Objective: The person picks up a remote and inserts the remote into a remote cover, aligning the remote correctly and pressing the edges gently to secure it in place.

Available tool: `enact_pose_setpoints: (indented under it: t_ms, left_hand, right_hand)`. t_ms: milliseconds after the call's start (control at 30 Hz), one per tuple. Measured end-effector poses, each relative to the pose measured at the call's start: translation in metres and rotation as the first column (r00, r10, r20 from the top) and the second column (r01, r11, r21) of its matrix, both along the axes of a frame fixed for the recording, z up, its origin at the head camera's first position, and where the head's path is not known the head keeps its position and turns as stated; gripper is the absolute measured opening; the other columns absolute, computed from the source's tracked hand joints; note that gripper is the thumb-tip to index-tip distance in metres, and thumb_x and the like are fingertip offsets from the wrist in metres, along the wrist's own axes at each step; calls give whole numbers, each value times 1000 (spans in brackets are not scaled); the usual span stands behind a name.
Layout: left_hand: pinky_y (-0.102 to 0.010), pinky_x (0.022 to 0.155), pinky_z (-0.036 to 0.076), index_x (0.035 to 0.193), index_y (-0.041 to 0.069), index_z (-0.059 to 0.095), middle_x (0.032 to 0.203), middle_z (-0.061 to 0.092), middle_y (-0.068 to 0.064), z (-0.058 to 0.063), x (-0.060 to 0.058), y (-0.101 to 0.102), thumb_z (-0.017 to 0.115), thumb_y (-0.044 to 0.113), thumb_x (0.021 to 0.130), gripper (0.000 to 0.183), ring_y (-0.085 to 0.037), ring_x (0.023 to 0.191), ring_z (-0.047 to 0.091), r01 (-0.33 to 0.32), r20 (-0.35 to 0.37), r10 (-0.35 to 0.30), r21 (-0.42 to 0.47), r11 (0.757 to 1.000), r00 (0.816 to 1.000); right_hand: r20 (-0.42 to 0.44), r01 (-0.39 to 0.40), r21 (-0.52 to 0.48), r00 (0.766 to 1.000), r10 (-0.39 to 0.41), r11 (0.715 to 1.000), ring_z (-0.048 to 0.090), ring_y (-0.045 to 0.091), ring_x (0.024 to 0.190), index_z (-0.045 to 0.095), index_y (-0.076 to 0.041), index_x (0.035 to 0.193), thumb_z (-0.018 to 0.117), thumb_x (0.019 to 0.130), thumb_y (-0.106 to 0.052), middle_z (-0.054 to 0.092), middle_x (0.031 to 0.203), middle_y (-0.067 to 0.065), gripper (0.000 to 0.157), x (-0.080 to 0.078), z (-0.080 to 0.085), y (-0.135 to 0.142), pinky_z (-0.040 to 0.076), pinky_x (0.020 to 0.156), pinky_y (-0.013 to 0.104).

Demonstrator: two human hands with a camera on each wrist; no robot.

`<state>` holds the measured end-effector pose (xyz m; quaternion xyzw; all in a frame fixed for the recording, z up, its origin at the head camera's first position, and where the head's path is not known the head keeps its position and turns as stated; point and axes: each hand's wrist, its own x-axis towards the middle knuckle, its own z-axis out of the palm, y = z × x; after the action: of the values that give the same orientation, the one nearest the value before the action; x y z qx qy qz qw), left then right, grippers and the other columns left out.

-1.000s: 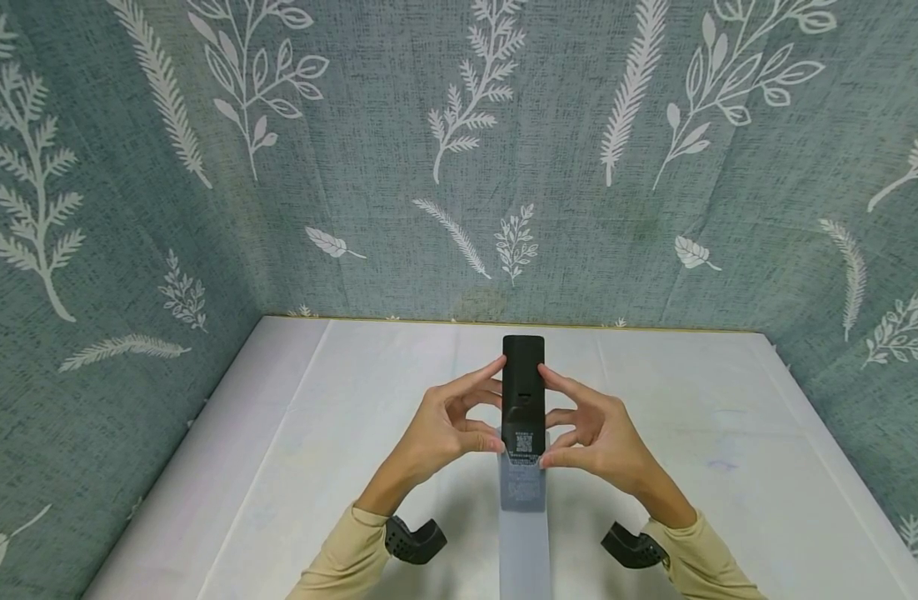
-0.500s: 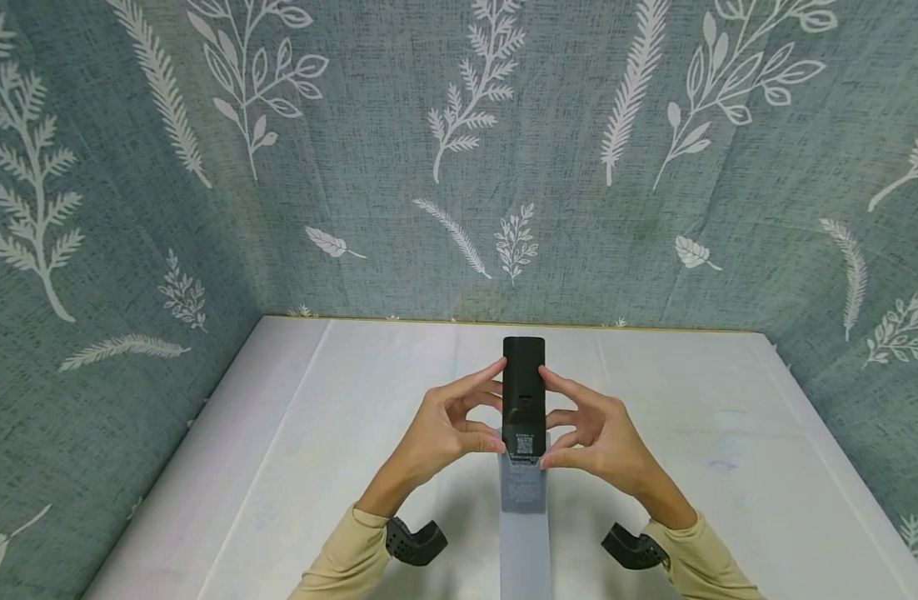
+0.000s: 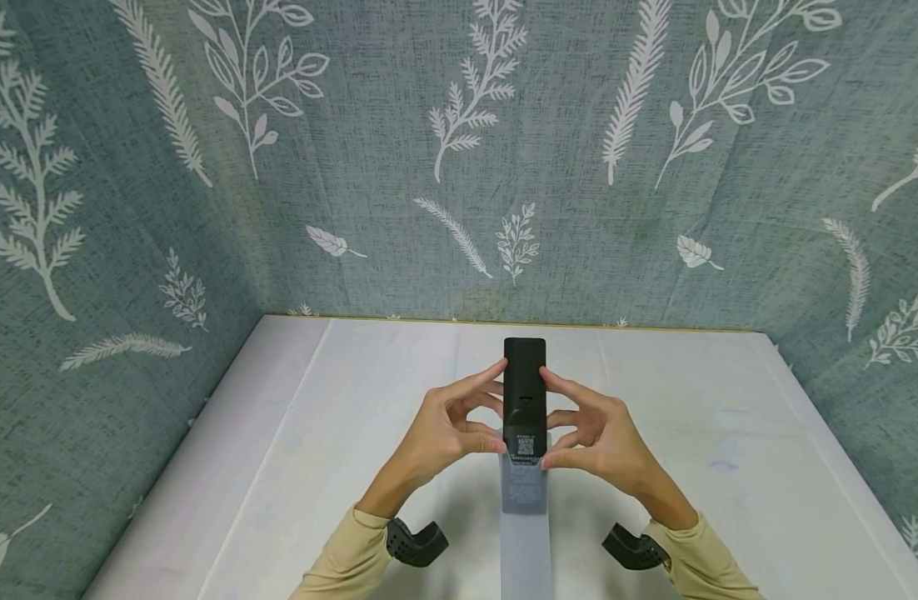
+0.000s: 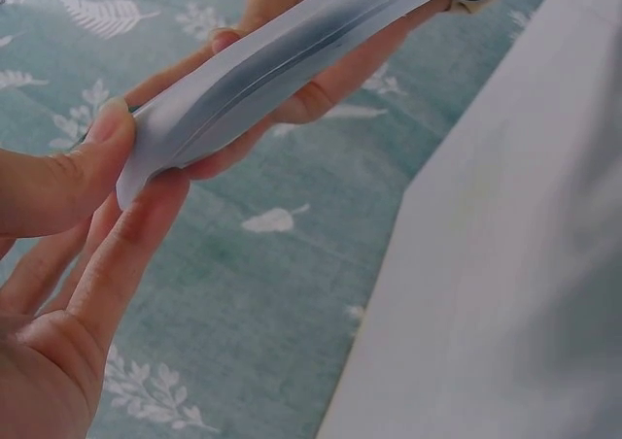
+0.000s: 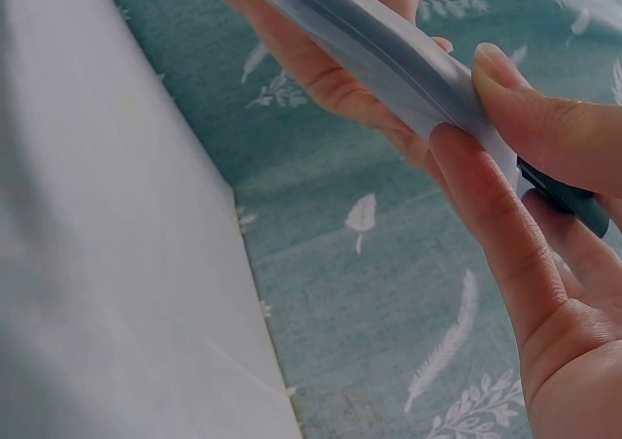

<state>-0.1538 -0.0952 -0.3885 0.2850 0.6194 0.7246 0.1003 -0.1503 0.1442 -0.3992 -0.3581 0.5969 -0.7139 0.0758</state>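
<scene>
In the head view a black remote control [image 3: 525, 383] stands with its back toward me, a printed code near its lower part. Its lower end sits inside a long translucent plastic sleeve [image 3: 526, 554], which hangs down past it. My left hand [image 3: 447, 417] pinches the sleeve's mouth at the left edge, its index finger reaching up along the remote. On the opposite edge my right hand [image 3: 596, 425] does the same. Through the sleeve [image 4: 262, 84] in the left wrist view a dark shape shows. The right wrist view has the remote [image 5: 573, 201] poking out beyond the right thumb.
A white table [image 3: 339, 400] lies beneath the hands. Behind and to the sides hangs a green-blue curtain [image 3: 369, 167] with white leaf prints. Black wrist devices [image 3: 416, 543] are worn at both sleeve cuffs.
</scene>
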Motion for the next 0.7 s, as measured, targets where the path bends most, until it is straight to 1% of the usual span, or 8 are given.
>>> enact_pose_setpoints:
  t_ms: [200,333,433,567,700]
  left_hand:
    - [-44,78,56,144,17,42,118,54,-19,0,-1,0,74,-14,71,86,-23,95,60,0,-3,0,0,1000,1000]
    - [-44,78,56,144,18,42,118,54,-19,-1,-1,0,74,-14,71,86,-23,94,60,2,1,-2,6,1000,1000]
    - [-45,78,56,143,19,43,118,54,-18,-1,-1,0,74,-14,72,85,-23,94,60,2,8,-2,11,1000,1000]
    - [-45,77,56,143,18,43,117,54,-18,-1,-1,0,74,-14,72,85,-23,94,60,-1,8,0,13,1000,1000]
    - [-45,77,56,143,17,43,116,55,-20,-2,-1,0,74,-14,71,85,-22,93,60,-9,0,9,9,1000,1000]
  right_hand:
    - [37,25,23,999,-25,999,65,30,100,27,3,146,74,70,17,40,144,13,91,1,1,1,56,68,48]
    - [67,39,35,997,-41,999,65,31,100,27,2,147,75,69,15,40,145,12,92,2,2,0,56,69,49]
    - [72,41,36,996,-43,999,65,31,100,27,3,146,75,69,15,40,144,13,92,3,3,-1,56,69,49]
    - [66,33,24,997,-34,999,65,30,100,28,2,146,75,69,16,41,144,11,92,2,2,-1,56,68,49]
    - [23,10,3,1000,-10,1000,65,30,98,27,5,145,73,71,18,42,143,12,89,0,-1,0,56,67,49]
